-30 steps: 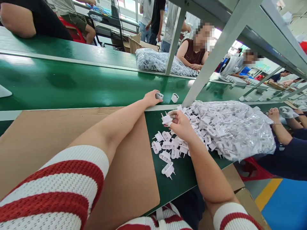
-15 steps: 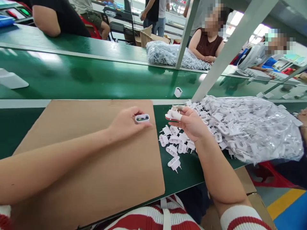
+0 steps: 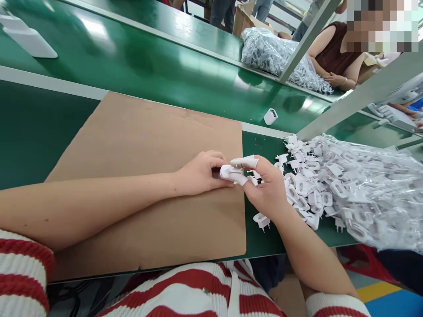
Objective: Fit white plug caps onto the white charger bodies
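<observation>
Over the right part of the cardboard sheet (image 3: pixel 158 136), my left hand (image 3: pixel 200 174) is closed around a white charger housing (image 3: pixel 226 171), mostly hidden by the fingers. My right hand (image 3: pixel 269 187), with white finger cots on thumb and forefinger, pinches a white two-pin plug cap against the housing's end. The fingers cover most of that cap, so I cannot tell whether it is seated. Just beyond my right hand lie many loose plug caps (image 3: pixel 300 189), which spill from a clear plastic bag (image 3: pixel 383 193).
A white charger housing (image 3: pixel 271 116) stands on the green conveyor belt (image 3: pixel 185 75). At the upper left lies a larger white object (image 3: pixel 31 39). A slanted metal post (image 3: pixel 360 88) rises behind the bag. Across the line, a person (image 3: pixel 337 57) sits beside another filled bag (image 3: pixel 267 48).
My right hand has brought a plug cap from the pile to the housing in my left hand, and the two hands now meet. The view has tilted and turned downward.
</observation>
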Motion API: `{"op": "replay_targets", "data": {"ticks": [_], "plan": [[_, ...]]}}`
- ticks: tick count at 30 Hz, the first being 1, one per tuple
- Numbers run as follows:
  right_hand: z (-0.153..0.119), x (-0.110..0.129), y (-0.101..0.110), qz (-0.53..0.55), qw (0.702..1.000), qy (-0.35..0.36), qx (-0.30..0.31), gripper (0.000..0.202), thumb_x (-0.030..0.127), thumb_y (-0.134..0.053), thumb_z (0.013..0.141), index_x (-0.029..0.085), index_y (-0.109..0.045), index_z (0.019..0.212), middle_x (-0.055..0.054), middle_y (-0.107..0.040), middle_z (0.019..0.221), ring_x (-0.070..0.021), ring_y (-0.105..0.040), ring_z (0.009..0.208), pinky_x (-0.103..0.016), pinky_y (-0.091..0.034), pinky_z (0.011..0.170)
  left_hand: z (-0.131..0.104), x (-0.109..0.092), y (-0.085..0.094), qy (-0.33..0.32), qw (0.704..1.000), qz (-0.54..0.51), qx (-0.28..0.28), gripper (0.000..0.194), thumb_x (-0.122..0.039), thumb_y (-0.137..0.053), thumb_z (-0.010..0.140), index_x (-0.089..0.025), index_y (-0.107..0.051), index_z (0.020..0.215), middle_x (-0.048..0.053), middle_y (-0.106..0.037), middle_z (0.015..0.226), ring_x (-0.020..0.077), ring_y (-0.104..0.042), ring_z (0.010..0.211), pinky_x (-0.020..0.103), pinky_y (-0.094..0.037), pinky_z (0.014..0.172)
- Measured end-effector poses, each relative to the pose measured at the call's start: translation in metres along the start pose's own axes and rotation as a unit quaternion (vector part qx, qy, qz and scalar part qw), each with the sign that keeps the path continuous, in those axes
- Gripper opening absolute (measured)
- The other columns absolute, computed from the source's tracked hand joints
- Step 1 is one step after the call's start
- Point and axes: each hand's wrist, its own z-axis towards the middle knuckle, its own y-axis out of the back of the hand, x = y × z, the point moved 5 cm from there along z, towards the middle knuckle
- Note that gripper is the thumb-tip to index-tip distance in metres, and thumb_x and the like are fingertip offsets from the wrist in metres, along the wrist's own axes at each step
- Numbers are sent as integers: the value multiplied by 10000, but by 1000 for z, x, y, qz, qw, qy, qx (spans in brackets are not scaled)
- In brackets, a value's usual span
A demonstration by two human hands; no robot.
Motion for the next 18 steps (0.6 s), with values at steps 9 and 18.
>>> {"op": "replay_targets", "data": {"ticks": [9, 18], "plan": [[-3, 0, -7, -157, 985, 68, -6, 213, 140, -636, 918, 227, -730, 1089, -57, -747, 944, -188, -687, 815, -295, -500, 613, 2, 2, -3, -8, 1000, -2, -12, 169, -401, -830, 806, -239, -788, 827, 12, -725, 930, 196, -635, 908, 302, -478, 821], [-2, 6, -4, -155, 988, 21, -3, 242, 177, -605, 930, 287, -726, 1107, -50, -755, 988, -212, -698, 841, -343, -553, 702, 3, 4, -4, 9, 1000, 20, -4, 225, -472, -794, 805, -249, -793, 837, 35, -737, 956, 240, -644, 928, 348, -494, 848]]}}
